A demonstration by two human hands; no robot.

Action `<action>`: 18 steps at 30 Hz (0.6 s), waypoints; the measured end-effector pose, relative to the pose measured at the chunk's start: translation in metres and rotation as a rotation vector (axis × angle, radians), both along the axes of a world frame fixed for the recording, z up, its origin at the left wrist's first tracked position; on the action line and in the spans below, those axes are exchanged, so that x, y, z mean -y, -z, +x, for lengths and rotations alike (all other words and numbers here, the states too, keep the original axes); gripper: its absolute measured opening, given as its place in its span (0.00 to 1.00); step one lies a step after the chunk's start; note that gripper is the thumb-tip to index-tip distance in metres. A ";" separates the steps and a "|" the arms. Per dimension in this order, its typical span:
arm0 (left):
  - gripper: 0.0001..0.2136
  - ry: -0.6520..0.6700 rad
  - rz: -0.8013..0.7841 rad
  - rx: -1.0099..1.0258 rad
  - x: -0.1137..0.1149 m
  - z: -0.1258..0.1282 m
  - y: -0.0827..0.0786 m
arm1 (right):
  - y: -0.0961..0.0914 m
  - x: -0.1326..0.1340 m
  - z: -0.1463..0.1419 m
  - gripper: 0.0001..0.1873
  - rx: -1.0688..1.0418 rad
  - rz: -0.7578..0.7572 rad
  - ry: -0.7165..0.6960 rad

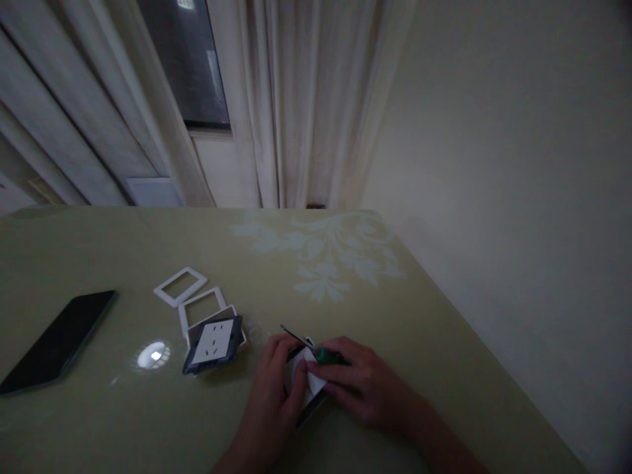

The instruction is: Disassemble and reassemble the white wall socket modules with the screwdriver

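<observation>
Near the front of the table, my left hand (276,382) is closed around a wall socket (315,383) with a white face and dark edge. Its thumb lies across the white face. My right hand (358,378) grips a screwdriver (326,356) by its green handle, the thin metal shaft pointing up and left over the socket. Fingers of that hand also touch the socket's right side. Much of the socket is hidden under both hands. Left of my hands, another wall socket (214,342) with a white face and dark frame rests tilted on a white frame.
Several white rectangular frames (160,290) lie overlapping behind the loose socket. A dark tablet or phone (62,342) lies at the left. The glossy table (395,316) meets a pale wall (518,197) on the right; curtains (306,105) hang behind it.
</observation>
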State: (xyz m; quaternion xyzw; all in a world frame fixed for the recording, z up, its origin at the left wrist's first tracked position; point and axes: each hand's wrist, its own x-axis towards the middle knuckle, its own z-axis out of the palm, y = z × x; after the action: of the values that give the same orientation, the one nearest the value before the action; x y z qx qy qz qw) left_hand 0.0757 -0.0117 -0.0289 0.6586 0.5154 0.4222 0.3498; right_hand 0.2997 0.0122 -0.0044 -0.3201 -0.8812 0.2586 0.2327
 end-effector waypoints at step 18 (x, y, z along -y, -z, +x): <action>0.08 -0.024 -0.011 0.090 -0.003 0.002 -0.001 | 0.007 -0.001 -0.006 0.09 -0.149 0.137 0.075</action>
State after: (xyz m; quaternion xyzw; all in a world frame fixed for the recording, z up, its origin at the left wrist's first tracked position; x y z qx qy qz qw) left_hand 0.0775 -0.0086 -0.0276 0.6307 0.5093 0.4528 0.3713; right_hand 0.2934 0.0135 -0.0113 -0.3159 -0.8645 0.2119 0.3287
